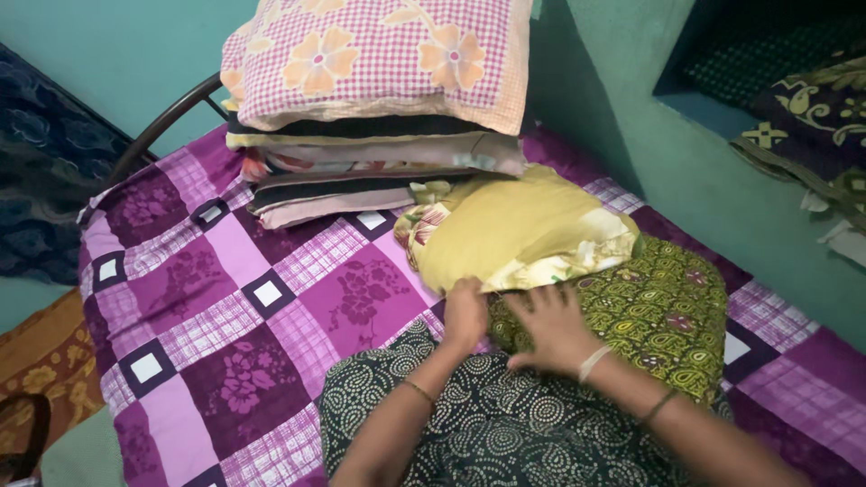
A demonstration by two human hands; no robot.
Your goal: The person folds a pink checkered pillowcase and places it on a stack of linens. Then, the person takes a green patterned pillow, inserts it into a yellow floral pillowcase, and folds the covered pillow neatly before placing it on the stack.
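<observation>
Purple patchwork bedsheet (pixel 225 316); yellow pillow (pixel 519 230) long axis left-right; left hand (pixel 465 314) pinching its edge, right hand (pixel 552 326) flat, fingers spread.

Occlusion: green patterned pillow (pixel 663 311) partly under yellow pillow (pixel 519 230) and right hand (pixel 552 326) | left hand (pixel 465 313) fingertips tucked out of sight beneath yellow pillow | checked floral pillow (pixel 379 59) cropped by top edge | folded stack (pixel 361 167) rear hidden.
</observation>
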